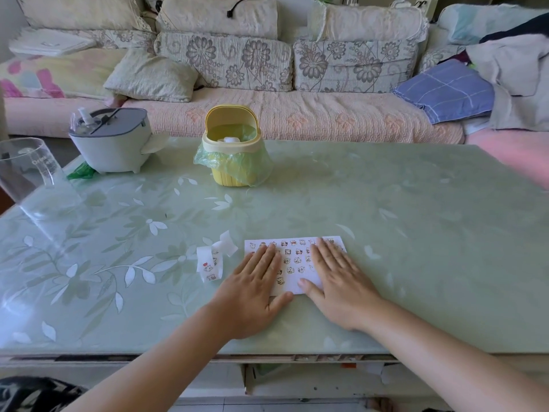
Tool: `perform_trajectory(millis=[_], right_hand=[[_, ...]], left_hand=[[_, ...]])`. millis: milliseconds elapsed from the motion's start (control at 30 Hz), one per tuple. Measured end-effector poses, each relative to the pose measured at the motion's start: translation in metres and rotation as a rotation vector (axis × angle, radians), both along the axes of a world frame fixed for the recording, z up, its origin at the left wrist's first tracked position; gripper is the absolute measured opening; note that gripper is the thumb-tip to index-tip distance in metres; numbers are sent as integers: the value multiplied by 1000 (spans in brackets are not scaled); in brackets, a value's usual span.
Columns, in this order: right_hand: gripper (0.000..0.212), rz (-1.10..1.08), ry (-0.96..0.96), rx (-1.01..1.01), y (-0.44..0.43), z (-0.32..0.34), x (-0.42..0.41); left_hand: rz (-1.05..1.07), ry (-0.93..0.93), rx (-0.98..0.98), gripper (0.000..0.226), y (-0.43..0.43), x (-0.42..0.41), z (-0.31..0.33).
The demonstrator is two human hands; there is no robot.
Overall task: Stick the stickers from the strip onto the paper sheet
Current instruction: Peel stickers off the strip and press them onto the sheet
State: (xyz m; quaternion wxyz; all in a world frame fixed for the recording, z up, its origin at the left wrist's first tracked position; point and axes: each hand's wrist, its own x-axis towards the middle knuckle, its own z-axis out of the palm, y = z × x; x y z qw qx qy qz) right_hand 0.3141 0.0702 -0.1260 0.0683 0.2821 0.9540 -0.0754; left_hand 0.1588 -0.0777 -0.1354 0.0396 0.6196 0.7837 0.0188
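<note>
The head view looks down on a pale green table with a leaf pattern. The paper sheet lies flat near its near edge, slightly right of centre. Rows of small cartoon stickers cover most of the part of it that shows.

The left hand lies palm down on the sheet's left side. Its fingers are straight and close together, and its thumb is stretched right along the near edge. The right hand lies palm down on the right side. Its fingers are straight and a little apart, and its thumb is laid across the near right corner. Neither hand pinches anything. Flat palms on both sides probably serve to press the stickers down and stop the light sheet from sliding on the glossy surface.

The strip sits just left of the sheet, apart from the left hand. It is curled and partly folded over itself, and a few stickers show on its near end. That puts it within easy reach of the left hand for the next peel. With stickers left on the strip and some white at the sheet's near end, the task looks mostly done but not finished.

Farther back, well away from the work, stand a yellow bin lined with a green bag, a grey container and, at the far left, a clear jug. A sofa runs behind the table.
</note>
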Motion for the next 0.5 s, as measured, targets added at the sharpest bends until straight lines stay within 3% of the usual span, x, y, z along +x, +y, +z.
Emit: perform_trajectory(millis=[100,200,300,400,500], right_hand=[[85,-113,-22,10,11,3,8],[85,-142,-26,6,11,4,6],[88,-26,54,65,3,7,-4],[64,105,117,-20,-4,13,-15],[61,118,97,-52,-3,10,-20]], left_hand=[[-1,8,-3,84,0,1,2],[41,-12,104,80,8,3,9],[93,-35,247,68,26,6,14],[50,-69,186,81,41,9,7],[37,-70,83,85,48,8,-2]])
